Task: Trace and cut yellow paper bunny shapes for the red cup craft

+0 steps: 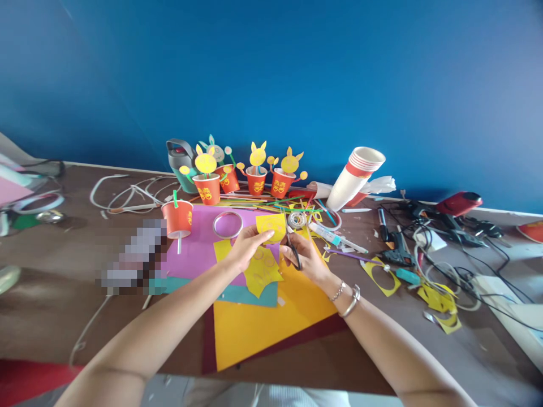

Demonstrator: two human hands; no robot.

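Observation:
My left hand point(249, 244) pinches a small piece of yellow paper point(274, 224) with faint drawn lines on it. In my right hand point(309, 257) is a pair of dark-handled scissors point(292, 247), its blades at the right edge of that paper. Below my hands lies a larger yellow paper cutout point(261, 274) with pencilled shapes and a jagged edge. Under it are sheets of orange paper point(254, 333), purple paper point(190, 249) and teal paper point(250, 295). A roll of tape point(228, 225) rests on the purple sheet, left of my hands.
Along the blue wall stand red paper cups point(257, 182) with paper animal heads. A stack of cups point(354, 178) leans behind my right hand. One cup with a straw point(177, 219) is at left. Glue gun point(401, 249), cables and yellow scraps point(439, 299) crowd the right side.

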